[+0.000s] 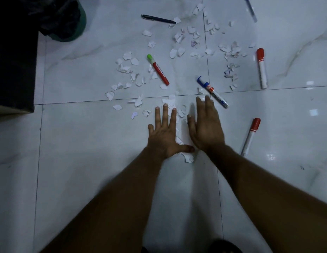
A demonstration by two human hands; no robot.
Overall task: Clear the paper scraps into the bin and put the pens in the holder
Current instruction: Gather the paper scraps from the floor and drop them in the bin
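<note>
Several white paper scraps point(177, 42) lie scattered over the white tiled floor. My left hand point(163, 133) lies flat with fingers spread, and my right hand point(206, 125) is flat beside it; a small heap of scraps point(188, 157) sits between and under them. Around them lie a red marker with a green cap point(158, 69), a blue-capped marker point(213, 92), a red-capped white marker point(261, 68), another red-capped marker point(250, 136), a dark pen point(158, 19) and a blue pen point(251, 9). The bin point(67, 21) with a dark bag stands at the far left.
A dark block of furniture point(14, 61) fills the left edge beside the bin. A dark object point(225, 246) shows at the bottom edge. No pen holder is in view.
</note>
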